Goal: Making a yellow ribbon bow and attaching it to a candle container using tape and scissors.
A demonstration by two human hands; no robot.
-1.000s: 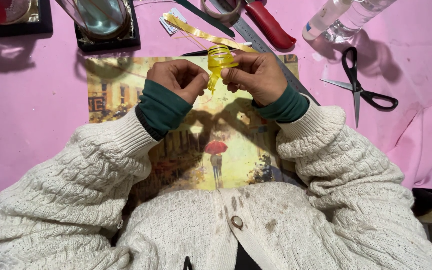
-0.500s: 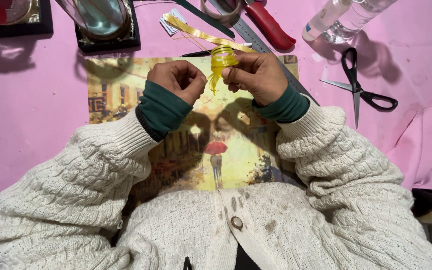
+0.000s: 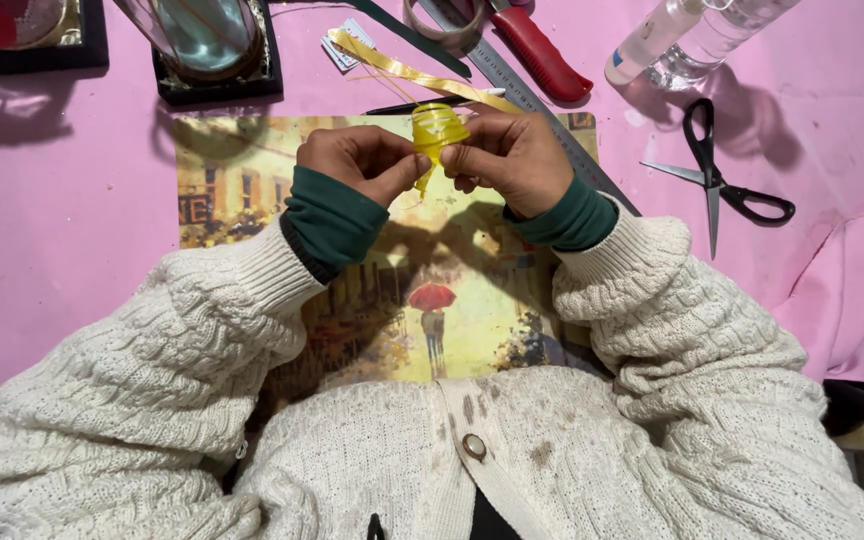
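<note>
Both hands meet above a printed picture point(image 3: 252, 190) of a rainy street with a red umbrella. Between them is a small curled piece of yellow ribbon point(image 3: 438, 128), looped into a rounded shape. My left hand point(image 3: 362, 162) pinches its left side with thumb and forefinger. My right hand point(image 3: 512, 160) grips its right side, fingers curled. A thin tail of ribbon hangs down between the thumbs. A longer strip of yellow ribbon point(image 3: 402, 68) lies flat on the pink cloth just beyond the hands.
Black-handled scissors point(image 3: 717, 180) lie to the right. A metal ruler point(image 3: 512, 85), a red-handled tool point(image 3: 537, 50) and a tape roll point(image 3: 442, 25) sit at the top. Clear bottles point(image 3: 692, 40) stand top right. Glass pieces on dark bases point(image 3: 207, 50) stand top left.
The hands have turned the yellow ribbon loop slightly between the fingers; both stay in the same place above the picture.
</note>
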